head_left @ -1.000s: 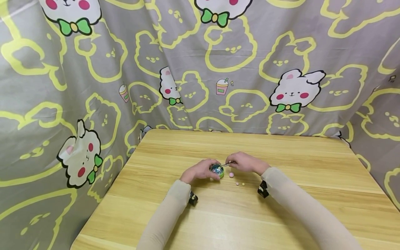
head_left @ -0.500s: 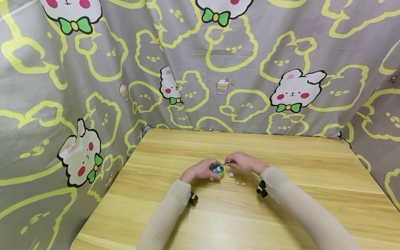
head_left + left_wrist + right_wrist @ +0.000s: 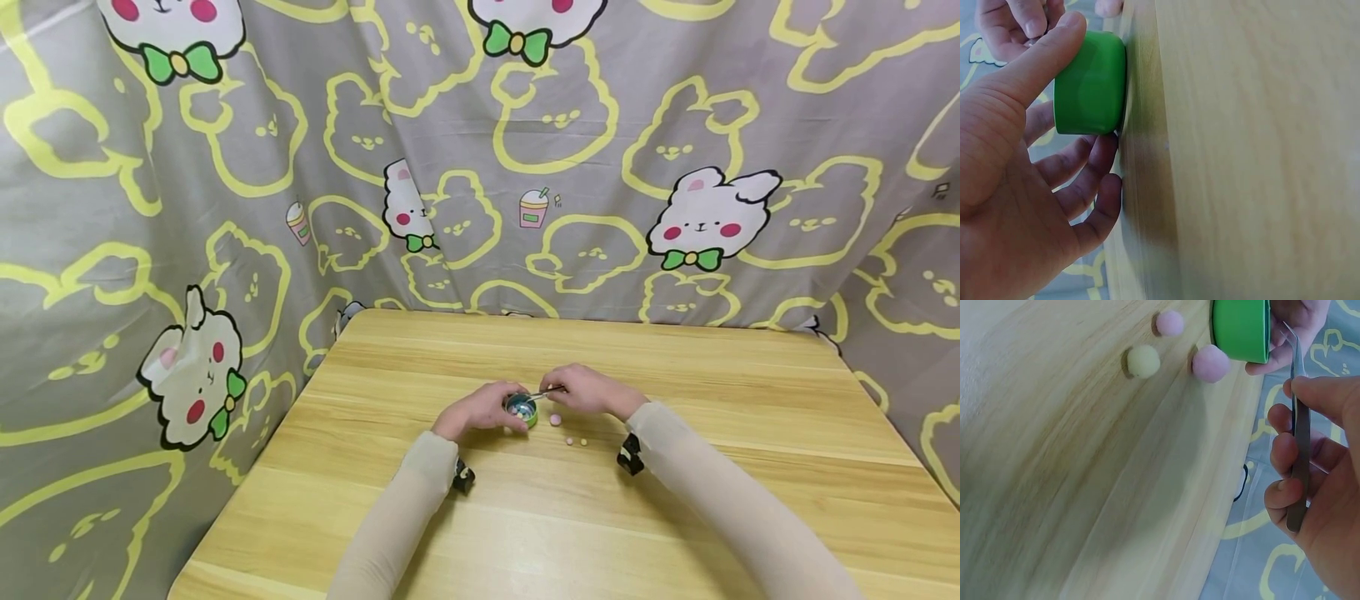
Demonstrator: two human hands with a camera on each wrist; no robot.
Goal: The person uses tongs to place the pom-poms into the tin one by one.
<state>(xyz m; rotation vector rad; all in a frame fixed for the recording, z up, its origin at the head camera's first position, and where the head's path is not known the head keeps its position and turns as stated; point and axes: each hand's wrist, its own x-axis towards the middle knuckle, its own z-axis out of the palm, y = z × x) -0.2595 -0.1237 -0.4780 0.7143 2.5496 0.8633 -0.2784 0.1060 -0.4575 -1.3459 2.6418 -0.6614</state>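
Observation:
A small round green container (image 3: 531, 419) with several small coloured balls inside sits on the wooden table. My left hand (image 3: 487, 406) holds it from the left, thumb on its near side (image 3: 1088, 84) and fingers round the far side. In my right hand (image 3: 588, 389) I pinch metal tweezers (image 3: 1300, 444) between thumb and fingers. Their narrow tips reach over the container's rim and show nothing between them in the right wrist view. Just right of the container lie a larger pink fuzzy ball (image 3: 1210, 364), a smaller pink ball (image 3: 1170, 323) and a pale yellow ball (image 3: 1143, 361).
The wooden table (image 3: 525, 517) runs back to a grey curtain (image 3: 465, 125) printed with yellow outlines and white cartoon animals. Black wrist cameras (image 3: 631, 454) hang under both sleeves, close over the tabletop.
A yellow ball at the tweezers' tips a second ago has come away and now lies in the container. Both hands stay nearly in place.

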